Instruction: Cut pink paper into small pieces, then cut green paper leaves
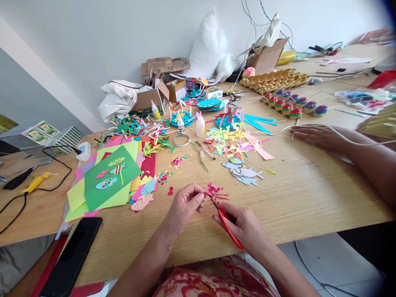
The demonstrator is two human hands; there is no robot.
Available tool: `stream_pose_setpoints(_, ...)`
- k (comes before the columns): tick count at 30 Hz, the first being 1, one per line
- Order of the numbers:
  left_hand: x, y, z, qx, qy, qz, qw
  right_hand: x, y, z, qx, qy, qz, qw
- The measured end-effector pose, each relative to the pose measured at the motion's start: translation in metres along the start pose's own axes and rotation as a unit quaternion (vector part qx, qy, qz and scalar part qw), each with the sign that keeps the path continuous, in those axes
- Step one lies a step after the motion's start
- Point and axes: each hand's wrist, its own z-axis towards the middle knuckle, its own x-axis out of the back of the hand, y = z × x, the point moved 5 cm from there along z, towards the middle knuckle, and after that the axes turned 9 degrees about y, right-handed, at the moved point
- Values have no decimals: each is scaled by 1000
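Observation:
My right hand (pixel 239 225) is closed round a pair of red-handled scissors (pixel 228 226), their blades pointing up and left. Just left of the tips, my left hand (pixel 189 198) is pinched together; what it holds is too small to make out. Behind the blades lies a small pile of pink and red paper scraps (pixel 214 190) on the table. Grey-blue paper fish (pixel 244 171) lie beyond, to the right. Coloured paper fish (pixel 144 194) lie to the left, beside a green sheet (pixel 108 189) that carries several small decorated fish.
A black phone (pixel 74 251) lies at the front left edge. Glue bottles (pixel 200 126), a tape roll (pixel 181 140) and a pen (pixel 206 150) stand or lie mid-table. Another person's hand (pixel 315 134) rests at right, near a white cable and egg cartons (pixel 275 80). A yellow glue gun (pixel 37 182) is at far left.

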Motion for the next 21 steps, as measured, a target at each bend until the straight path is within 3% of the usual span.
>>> stream_pose_setpoints(6, -3, 0, 0, -19, 12, -24, 999, 0, -6, 1, 4, -10, 32, 999)
stream_pose_setpoints(21, -8, -2, -6, 1, -26, -58, 998, 0, -9, 1, 10, 12, 95, 995)
